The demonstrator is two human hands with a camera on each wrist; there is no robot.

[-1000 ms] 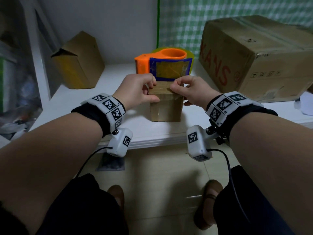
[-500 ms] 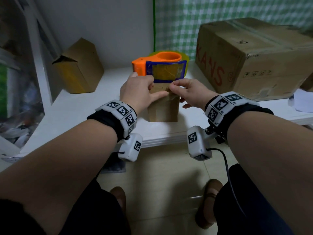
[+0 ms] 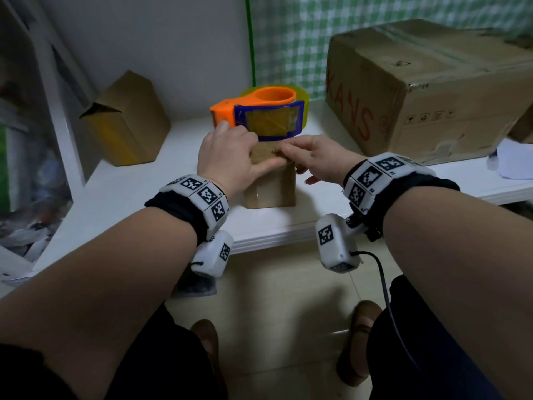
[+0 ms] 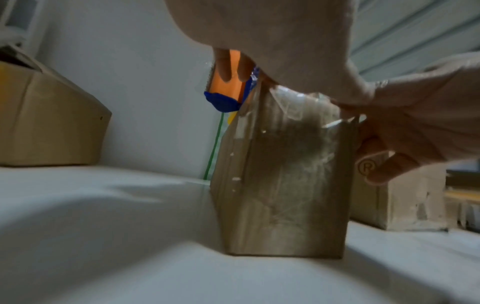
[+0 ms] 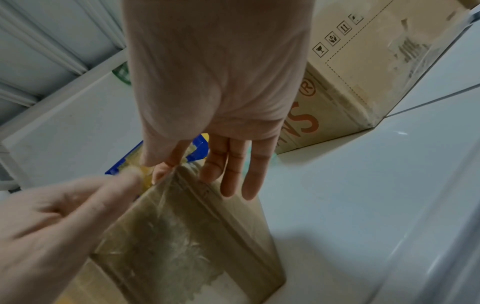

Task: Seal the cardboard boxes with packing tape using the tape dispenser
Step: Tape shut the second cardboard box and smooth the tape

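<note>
- The left hand (image 4: 272, 41) fills the top of the view, its palm over the top of a small upright cardboard box (image 4: 283, 174) wrapped in clear packing tape.
- Two left fingertips (image 4: 224, 67) lie against the orange and blue tape dispenser (image 4: 228, 90), just behind the box.
- The right hand (image 4: 420, 115) pinches the box's top right edge.
- Beyond the right hand's fingers: a larger cardboard box (image 4: 400, 203).
- Far left of the fingers: another cardboard box (image 4: 49, 123).
</note>
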